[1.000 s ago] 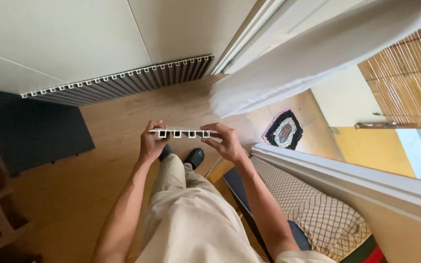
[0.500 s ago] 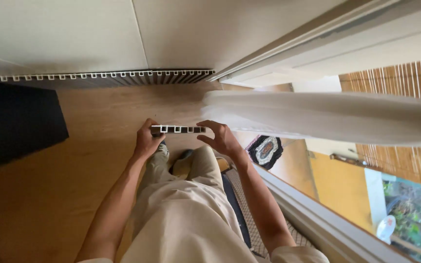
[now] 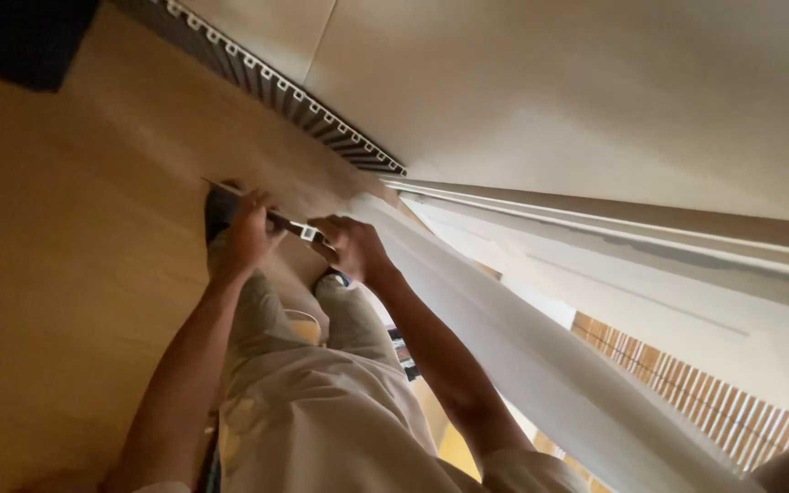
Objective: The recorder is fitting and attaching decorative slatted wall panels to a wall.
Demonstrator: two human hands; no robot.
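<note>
Spreading under everything, a pale wooden floor (image 3: 66, 274) fills the ground below and to the left of both hands. Above the hands and off to their right stands a broad cream wall panel (image 3: 550, 91), with a seam running up it. From just beside the right hand a long white curtain (image 3: 522, 365) sweeps away to the lower right, its upper end meeting that hand. Beyond the curtain, further right, a pale window frame (image 3: 668, 246) runs in long bands, and a strip of bamboo blind (image 3: 705, 402) shows below it. Above the left hand, along the foot of the wall, lies a dark slatted grille (image 3: 312, 114) edged with a row of small white hooks. A dark mat (image 3: 20, 36) sits well apart, up and left of the hands.

The person's light trousers (image 3: 321, 402) and both bare forearms lead up toward the hands. The left hand (image 3: 247, 233) is closed around one end of a narrow white curtain track piece (image 3: 294, 226), fingers wrapped over it. The right hand (image 3: 351, 246) grips the other end, closed as well, and touches the curtain's edge. The track piece spans between the two hands, tilted, blurred by motion.
</note>
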